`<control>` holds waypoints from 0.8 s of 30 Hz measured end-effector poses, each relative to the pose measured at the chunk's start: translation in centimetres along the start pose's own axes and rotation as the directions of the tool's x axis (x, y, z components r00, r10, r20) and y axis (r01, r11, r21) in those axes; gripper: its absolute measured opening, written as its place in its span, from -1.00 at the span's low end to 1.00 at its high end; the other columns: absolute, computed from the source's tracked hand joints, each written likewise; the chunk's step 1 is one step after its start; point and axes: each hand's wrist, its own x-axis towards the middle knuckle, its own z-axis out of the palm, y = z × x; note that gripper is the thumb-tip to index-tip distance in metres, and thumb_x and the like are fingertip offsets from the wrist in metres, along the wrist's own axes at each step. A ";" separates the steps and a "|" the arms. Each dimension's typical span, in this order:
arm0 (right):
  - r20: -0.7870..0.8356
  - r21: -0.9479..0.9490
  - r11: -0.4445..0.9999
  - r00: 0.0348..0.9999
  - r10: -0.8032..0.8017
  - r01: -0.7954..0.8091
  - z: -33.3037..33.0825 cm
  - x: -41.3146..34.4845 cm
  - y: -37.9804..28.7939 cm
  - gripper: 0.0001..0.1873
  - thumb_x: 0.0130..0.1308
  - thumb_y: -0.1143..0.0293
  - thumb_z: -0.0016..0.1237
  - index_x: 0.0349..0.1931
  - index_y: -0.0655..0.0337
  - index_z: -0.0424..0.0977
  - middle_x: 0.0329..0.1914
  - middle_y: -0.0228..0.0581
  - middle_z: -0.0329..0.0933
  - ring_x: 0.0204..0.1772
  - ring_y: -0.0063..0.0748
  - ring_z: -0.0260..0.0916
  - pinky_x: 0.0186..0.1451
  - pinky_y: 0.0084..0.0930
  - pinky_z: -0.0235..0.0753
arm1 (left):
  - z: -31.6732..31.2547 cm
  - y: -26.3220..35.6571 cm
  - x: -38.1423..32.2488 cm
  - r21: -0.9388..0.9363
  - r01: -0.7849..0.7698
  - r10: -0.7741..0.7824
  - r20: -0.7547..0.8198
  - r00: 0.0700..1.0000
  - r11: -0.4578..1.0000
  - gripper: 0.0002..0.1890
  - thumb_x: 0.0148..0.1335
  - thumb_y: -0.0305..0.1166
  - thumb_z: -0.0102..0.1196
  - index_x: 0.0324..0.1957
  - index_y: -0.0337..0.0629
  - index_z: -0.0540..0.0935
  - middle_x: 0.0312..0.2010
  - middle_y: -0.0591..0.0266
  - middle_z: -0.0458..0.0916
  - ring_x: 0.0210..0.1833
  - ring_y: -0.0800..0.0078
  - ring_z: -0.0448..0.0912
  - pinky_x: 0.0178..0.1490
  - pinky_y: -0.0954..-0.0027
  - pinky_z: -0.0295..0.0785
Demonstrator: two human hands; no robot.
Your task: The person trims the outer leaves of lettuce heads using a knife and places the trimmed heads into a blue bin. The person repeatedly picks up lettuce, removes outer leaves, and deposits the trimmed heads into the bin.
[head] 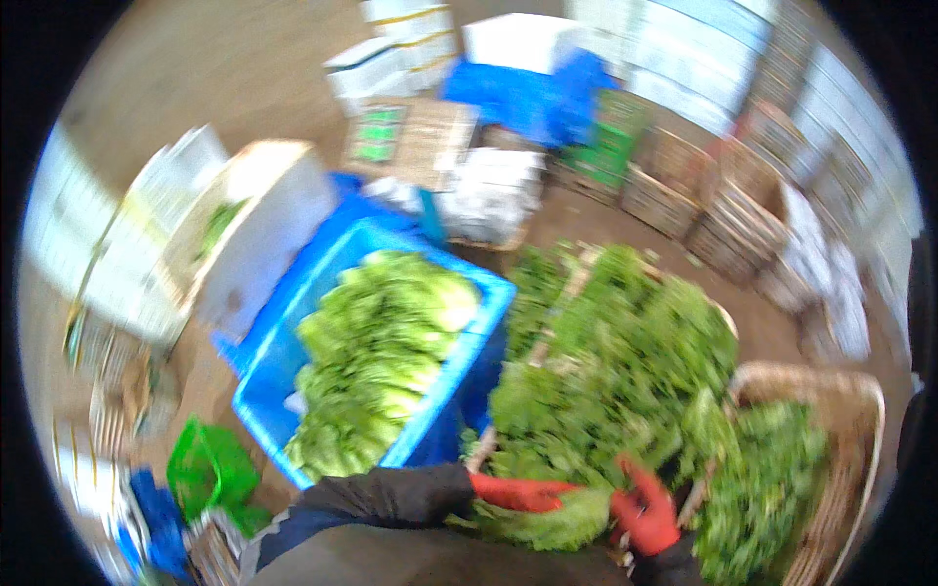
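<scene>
In the head view, my left hand point(522, 493) wears a red glove and lies across the top of a green leafy lettuce head point(560, 521), holding it close against my body. My right hand point(648, 511), also red-gloved, is by the right end of that head. One finger points up and a small glint shows at the palm; blur hides whether it grips anything. Just beyond both hands is a large heap of leafy greens point(608, 381) in crates. To the left stands a blue plastic tub point(253, 399) with lettuce heads point(381, 359) laid in overlapping rows.
At right is a crate point(843, 447) part filled with greens. White foam boxes point(267, 212) stand left of the tub. A bright green plastic bag point(209, 469) lies on the floor at lower left. Wooden-looking crates point(670, 176) and a blue sheet point(513, 95) are farther back.
</scene>
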 end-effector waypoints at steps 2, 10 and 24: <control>0.007 0.069 0.994 0.997 0.082 -0.082 1.3 1.6 2.8 -0.47 0.36 0.50 0.06 0.35 0.11 0.40 -0.21 -0.27 0.61 -0.41 -0.53 0.51 -0.38 -0.49 0.51 | 0.2 1.1 -4.9 0.042 -0.073 0.083 -0.325 0.942 0.996 -0.27 0.44 -0.25 -0.03 0.56 -0.20 0.04 0.56 -0.02 0.02 0.60 0.30 -0.01 0.58 0.24 -0.08; 0.004 0.060 0.990 0.992 0.129 -0.129 2.9 9.0 6.3 -0.51 0.51 0.32 -0.03 0.41 0.06 0.31 -0.44 -0.28 0.55 -0.54 -0.51 0.43 -0.54 -0.51 0.39 | -8.2 -2.9 -38.1 0.106 0.000 0.085 -0.800 -0.593 0.994 -0.24 0.27 -0.16 0.35 0.37 -0.34 0.32 0.18 0.04 0.55 0.12 0.30 0.56 0.21 0.29 0.48; 0.689 0.399 0.656 0.682 0.247 -0.641 12.0 5.2 6.0 -0.41 0.59 -0.01 -0.22 0.48 0.06 0.21 -0.12 -0.32 0.67 -0.16 -0.60 0.56 -0.07 -0.59 0.56 | -10.7 -8.7 -27.4 -0.377 0.925 0.328 -0.868 -0.372 0.051 -0.34 0.53 -0.29 -0.06 0.55 -0.20 0.04 0.52 -0.07 0.12 0.53 0.15 0.19 0.55 0.07 0.03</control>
